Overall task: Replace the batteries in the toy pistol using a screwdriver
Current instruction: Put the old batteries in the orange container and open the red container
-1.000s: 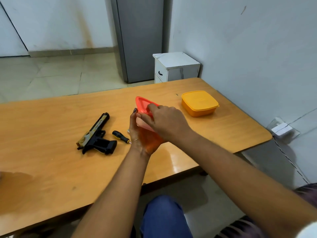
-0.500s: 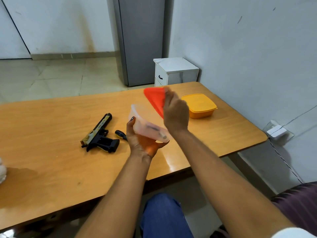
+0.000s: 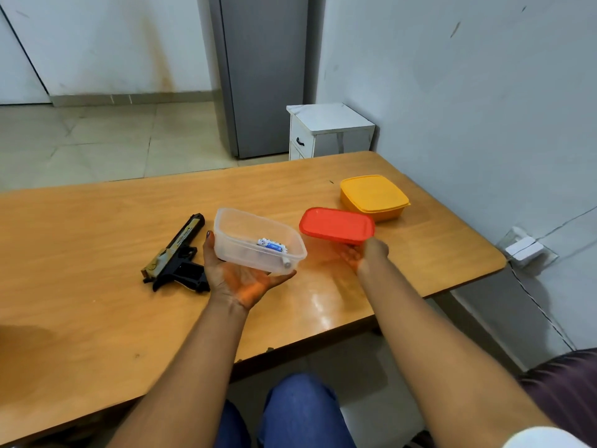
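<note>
Head view: left hand cradles tub over table edge.

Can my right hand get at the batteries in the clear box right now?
Probably not yet: the right hand is holding the red lid. The clear box in the left hand is open, so the batteries lie uncovered.

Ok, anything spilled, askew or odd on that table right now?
Nothing stands out. The clear container sits level in the left hand with batteries inside, none spilled. The right hand holds the red lid flat. The toy pistol lies on the table; the orange box is closed.
</note>
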